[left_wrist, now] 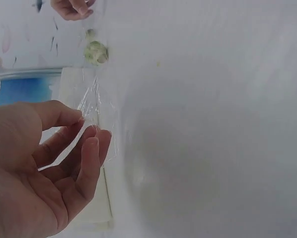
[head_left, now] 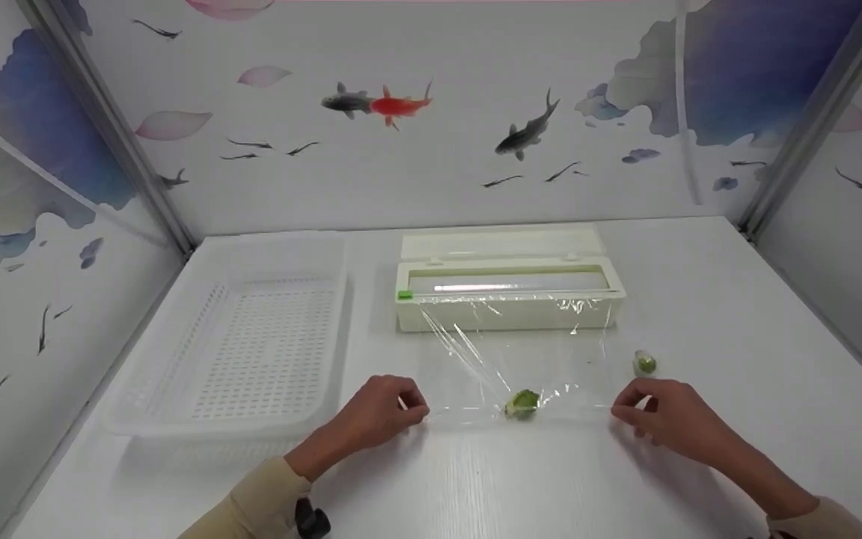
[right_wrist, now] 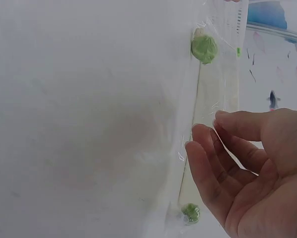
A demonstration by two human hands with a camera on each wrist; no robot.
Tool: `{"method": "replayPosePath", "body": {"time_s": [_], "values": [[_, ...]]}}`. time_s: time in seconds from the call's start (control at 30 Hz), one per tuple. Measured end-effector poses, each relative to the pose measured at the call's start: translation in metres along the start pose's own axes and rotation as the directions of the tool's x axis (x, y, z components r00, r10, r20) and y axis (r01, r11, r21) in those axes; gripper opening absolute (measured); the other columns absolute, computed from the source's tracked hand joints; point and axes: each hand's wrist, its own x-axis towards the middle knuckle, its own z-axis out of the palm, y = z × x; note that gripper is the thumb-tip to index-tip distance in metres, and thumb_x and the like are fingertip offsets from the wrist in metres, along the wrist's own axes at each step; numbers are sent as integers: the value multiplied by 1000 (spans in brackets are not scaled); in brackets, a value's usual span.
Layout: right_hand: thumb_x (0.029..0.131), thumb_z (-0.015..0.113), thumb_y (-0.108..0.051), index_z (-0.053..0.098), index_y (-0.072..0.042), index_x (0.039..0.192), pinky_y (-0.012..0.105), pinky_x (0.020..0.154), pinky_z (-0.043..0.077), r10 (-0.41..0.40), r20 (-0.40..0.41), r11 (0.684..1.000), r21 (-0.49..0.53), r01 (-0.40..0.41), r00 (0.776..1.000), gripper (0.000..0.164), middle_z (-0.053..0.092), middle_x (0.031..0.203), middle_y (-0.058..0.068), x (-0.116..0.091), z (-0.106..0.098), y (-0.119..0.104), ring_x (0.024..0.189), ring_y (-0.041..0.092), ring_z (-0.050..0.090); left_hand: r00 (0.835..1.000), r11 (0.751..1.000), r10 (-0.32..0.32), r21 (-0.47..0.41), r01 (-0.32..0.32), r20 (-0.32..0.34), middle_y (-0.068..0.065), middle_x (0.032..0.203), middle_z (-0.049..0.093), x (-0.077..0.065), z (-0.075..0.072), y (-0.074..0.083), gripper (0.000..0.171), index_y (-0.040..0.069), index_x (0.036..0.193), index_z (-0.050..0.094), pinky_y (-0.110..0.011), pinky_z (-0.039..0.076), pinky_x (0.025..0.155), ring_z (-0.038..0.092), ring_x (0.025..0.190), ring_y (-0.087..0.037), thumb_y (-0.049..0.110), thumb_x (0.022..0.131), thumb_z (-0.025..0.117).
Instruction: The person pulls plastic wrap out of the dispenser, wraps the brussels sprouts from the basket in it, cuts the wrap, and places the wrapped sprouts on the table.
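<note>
Clear cling film (head_left: 476,359) stretches from the front of a pale green film dispenser (head_left: 506,314) toward me. My left hand (head_left: 390,404) pinches its left front corner between thumb and index finger. At the right front corner, my right hand (head_left: 663,415) pinches it the same way. Between the hands, a small green vegetable like a Brussels sprout (head_left: 523,404) lies on the table, overlapped by the film's front edge in the head view. A second, smaller-looking sprout (head_left: 646,362), wrapped in shiny film, sits just beyond my right hand.
A white perforated plastic basket (head_left: 337,314) stands on the left of the white table (head_left: 461,486). The dispenser's lid (head_left: 502,241) is flipped back, with the film roll (head_left: 513,283) showing inside. Printed panels (head_left: 431,172) wall in the table at the back and sides.
</note>
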Motion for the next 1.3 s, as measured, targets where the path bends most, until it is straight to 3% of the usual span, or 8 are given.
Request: {"method": "replayPosePath", "body": {"time_s": [0.3, 0.5, 0.63, 0.83, 1.0, 1.13, 1.3], "values": [[94, 70, -18, 71, -4, 98, 28, 53, 56, 79, 2, 994, 70, -79, 997, 15, 70, 96, 8, 13, 4, 0, 66, 16, 63, 990, 992, -123, -23, 122, -63, -2, 78, 69, 12, 10, -2, 9, 4, 88, 74, -20, 46, 56, 57, 62, -6, 10, 90, 68], [92, 72, -16, 71, -5, 95, 26, 51, 53, 109, -6, 993, 46, -108, 994, 12, 68, 90, 6, 17, 12, -2, 64, 16, 61, 980, 984, -180, -5, 180, -82, -3, 82, 71, 17, 17, -6, 6, 5, 86, 76, -27, 50, 67, 57, 75, -11, 9, 88, 72], [92, 72, -15, 71, -5, 95, 26, 51, 53, 123, -6, 992, 33, -123, 992, 10, 67, 89, 6, 17, 14, -2, 64, 15, 60, 979, 981, -190, -50, 186, -76, -2, 80, 71, 17, 16, -8, 5, 6, 85, 77, -28, 50, 69, 57, 76, -12, 9, 87, 74], [94, 69, -19, 70, -3, 107, 27, 54, 56, 144, -24, 988, 56, -142, 989, 21, 69, 96, 8, 10, 8, -5, 67, 15, 64, 971, 954, -226, -218, 205, -75, -4, 76, 67, 9, 7, 0, 12, 4, 93, 75, -21, 50, 50, 59, 61, -12, 16, 91, 74], [95, 69, -22, 64, -1, 123, 26, 57, 57, 124, -106, 992, 42, -120, 987, 36, 68, 112, 13, -3, 3, -22, 73, 15, 66, 980, 938, -166, -324, 122, -111, -15, 92, 70, 2, 0, 21, 22, 1, 107, 71, -25, 57, 52, 69, 73, -22, 19, 95, 70], [94, 70, -20, 62, -2, 127, 25, 59, 59, 87, -98, 990, 116, -75, 991, 38, 66, 111, 13, -4, 6, -39, 75, 17, 69, 993, 874, -109, -480, 77, -39, -22, 102, 69, 3, 5, 38, 28, -3, 116, 68, -32, 62, 56, 72, 78, -22, 17, 96, 68], [94, 71, -21, 59, 3, 128, 29, 64, 63, -1, 30, 953, 303, -8, 1000, 43, 66, 105, 14, 4, 16, -47, 81, 25, 72, 988, 738, -113, -657, 152, 102, -19, 106, 69, 10, 24, 49, 33, -4, 121, 66, -37, 64, 61, 75, 83, -21, 15, 95, 69]]}}
